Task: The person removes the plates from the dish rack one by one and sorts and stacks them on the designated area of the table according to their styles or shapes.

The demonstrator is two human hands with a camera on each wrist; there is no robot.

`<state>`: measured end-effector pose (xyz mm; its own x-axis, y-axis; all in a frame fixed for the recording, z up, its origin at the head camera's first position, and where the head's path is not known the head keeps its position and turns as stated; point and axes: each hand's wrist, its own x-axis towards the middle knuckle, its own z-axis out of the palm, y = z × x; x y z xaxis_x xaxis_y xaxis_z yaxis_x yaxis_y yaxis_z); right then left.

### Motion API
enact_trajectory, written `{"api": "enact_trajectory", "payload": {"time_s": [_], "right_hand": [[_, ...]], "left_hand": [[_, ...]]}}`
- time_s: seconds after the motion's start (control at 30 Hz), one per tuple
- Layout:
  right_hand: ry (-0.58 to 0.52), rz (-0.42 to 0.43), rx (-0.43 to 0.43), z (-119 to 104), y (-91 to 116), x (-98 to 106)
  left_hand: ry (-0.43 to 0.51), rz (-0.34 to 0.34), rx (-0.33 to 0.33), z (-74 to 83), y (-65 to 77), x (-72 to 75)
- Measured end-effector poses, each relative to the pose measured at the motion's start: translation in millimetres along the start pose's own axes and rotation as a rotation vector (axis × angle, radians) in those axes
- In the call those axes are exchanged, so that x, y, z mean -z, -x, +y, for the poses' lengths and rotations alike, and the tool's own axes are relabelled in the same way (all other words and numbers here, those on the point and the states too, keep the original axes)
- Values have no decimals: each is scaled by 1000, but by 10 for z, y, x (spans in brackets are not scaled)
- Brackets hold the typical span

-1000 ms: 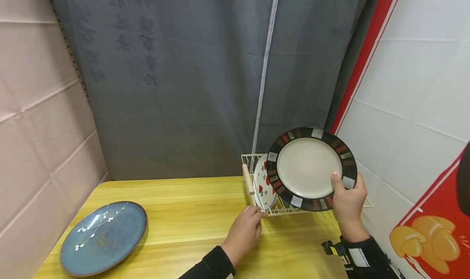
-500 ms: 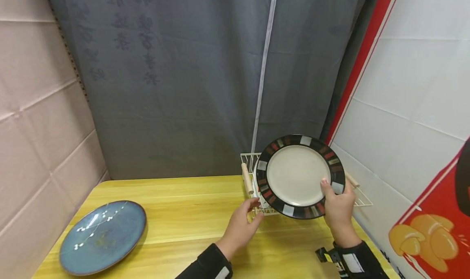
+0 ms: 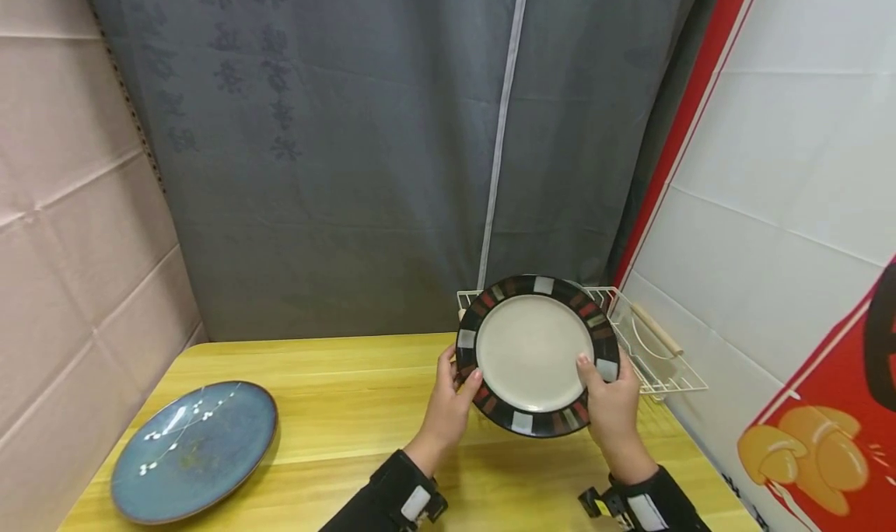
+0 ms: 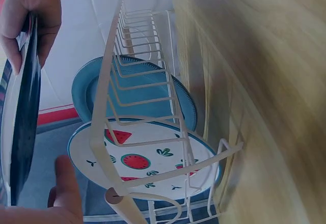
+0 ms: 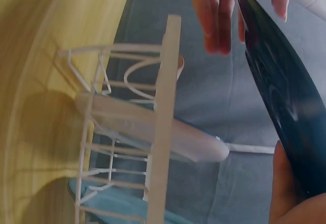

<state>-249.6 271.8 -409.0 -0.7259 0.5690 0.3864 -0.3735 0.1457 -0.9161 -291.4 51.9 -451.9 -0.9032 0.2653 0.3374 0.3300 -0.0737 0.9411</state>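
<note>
A round plate with a cream centre and a dark rim of coloured blocks is held up in front of the wire rack, its face towards me. My right hand grips its right rim, thumb on the face. At the left rim is my left hand, its fingers and thumb spread around the edge. The right wrist view shows the left hand with fairly straight fingers by the plate's edge; contact is unclear. Behind, the white wire dish rack holds a watermelon-patterned plate and a blue plate.
A blue plate with a white blossom sprig lies on the left of the yellow wooden table. A grey curtain hangs behind. On the right stands a white wall covering with a red picture. The rack has wooden handles.
The dark-rimmed plate has moved left and towards me, away from the rack, in my right hand. My left hand has left the rack's front edge and come to the plate's left rim.
</note>
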Motion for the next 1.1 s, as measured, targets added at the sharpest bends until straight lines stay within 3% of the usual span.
{"api": "enact_trajectory", "payload": {"time_s": [0.2,0.5,0.67,0.83,0.93,1.1], "right_hand": [[-37,-8,-54,4,70,-90],[41,-49,-118,40,178,-145],[3,-68,-152,81,215,-154],[-46,-173,-194,88,207,-143],[-99,-234,-174,95,204,-124],[-177,-337,-41,148,223,-57]], "left_hand": [[131,42,29,17,19,-1],[119,146,44,89,49,-10],[101,159,65,88,66,6],[95,197,65,106,86,20],[96,229,59,107,91,35],[122,266,57,134,92,82]]}}
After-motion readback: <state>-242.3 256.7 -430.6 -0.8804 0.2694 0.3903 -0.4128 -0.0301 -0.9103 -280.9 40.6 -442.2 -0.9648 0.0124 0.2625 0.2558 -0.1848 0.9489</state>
